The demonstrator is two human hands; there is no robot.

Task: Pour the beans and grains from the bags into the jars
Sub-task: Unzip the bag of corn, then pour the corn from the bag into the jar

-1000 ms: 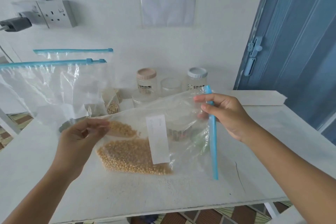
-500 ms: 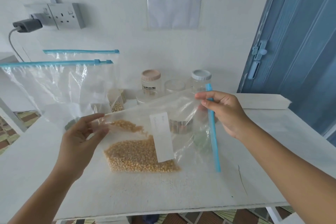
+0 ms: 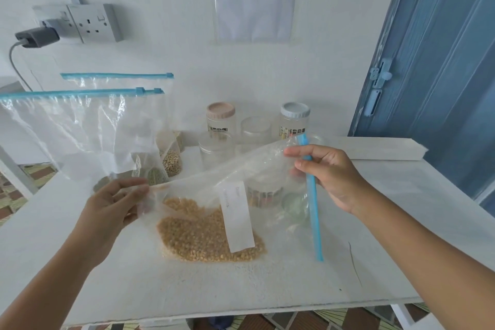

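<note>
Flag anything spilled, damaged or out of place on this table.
Nothing spilled: the yellow grains all sit inside the bag held by the left hand and right hand. One oddity: a thin dark line marks the table near the right forearm, crack or scratch, unclear.

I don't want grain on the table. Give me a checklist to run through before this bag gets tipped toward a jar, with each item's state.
1. Both hands on the bag of yellow grains: ok. The left hand pinches one edge, and the right hand has its grip at the blue zip strip.
2. Zip opened: cannot tell.
3. Grains settled away from the zip: ok, heaped at the far end.
4. Open jar within reach: ok, the lidless jar stands behind the bag.
5. Bag lifted over a jar: not ok, it rests on the table.
6. Other bags out of the way: ok, off to the left.
</note>
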